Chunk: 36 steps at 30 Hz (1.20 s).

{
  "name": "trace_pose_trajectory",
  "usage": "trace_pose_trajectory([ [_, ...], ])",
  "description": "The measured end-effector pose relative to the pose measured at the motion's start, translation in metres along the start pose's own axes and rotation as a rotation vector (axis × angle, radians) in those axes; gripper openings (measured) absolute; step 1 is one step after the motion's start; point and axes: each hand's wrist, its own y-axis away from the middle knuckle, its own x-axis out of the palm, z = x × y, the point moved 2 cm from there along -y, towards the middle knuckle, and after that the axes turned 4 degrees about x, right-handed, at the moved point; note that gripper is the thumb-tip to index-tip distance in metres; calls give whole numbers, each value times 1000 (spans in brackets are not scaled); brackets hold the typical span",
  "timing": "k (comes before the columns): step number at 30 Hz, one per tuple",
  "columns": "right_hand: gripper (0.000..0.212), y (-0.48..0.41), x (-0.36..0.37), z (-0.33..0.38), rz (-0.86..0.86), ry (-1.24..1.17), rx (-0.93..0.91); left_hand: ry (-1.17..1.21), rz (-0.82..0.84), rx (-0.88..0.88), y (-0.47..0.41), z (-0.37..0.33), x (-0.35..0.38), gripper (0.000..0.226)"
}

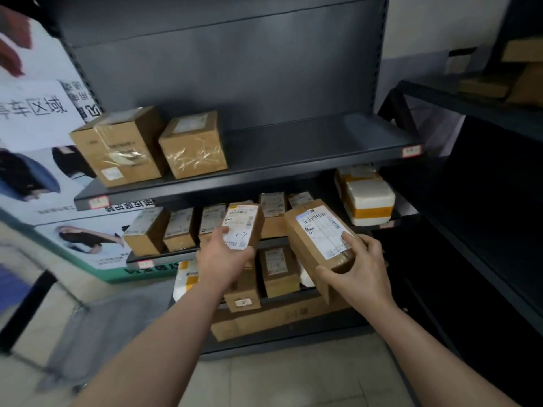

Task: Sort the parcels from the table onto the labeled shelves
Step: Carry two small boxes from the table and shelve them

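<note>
Your hands: your left hand [223, 259] curls its fingers round a small brown cardboard box [245, 223] whose white label bears a handwritten "1-7". Your right hand [361, 268] grips the near end of a longer brown cardboard parcel [305, 239], forefinger lying on its barcode label. You hold both parcels in the air, side by side, in front of the middle shelf.
Shelving: dark grey metal shelving unit [223, 69] faces you, with parcels on several levels.
Bottom level: long flat brown carton [279, 318] lies under smaller boxes.
Top shelf: two taped brown cardboard boxes [117, 145] stand side by side at its left end.
Middle shelf, right: white foam parcel banded with yellow tape [370, 201].
Middle shelf, left: row of small brown labelled boxes [164, 230], partly behind the box in your left hand.
Shelf edges: small red-bordered tags [411, 151]; their writing is too blurred to read.
</note>
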Motion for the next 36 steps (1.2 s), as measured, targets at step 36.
trace_pose_trajectory([
  [36, 80, -20, 9, 119, -317, -116, -162, -161, 281, 101, -139, 27, 11, 57],
])
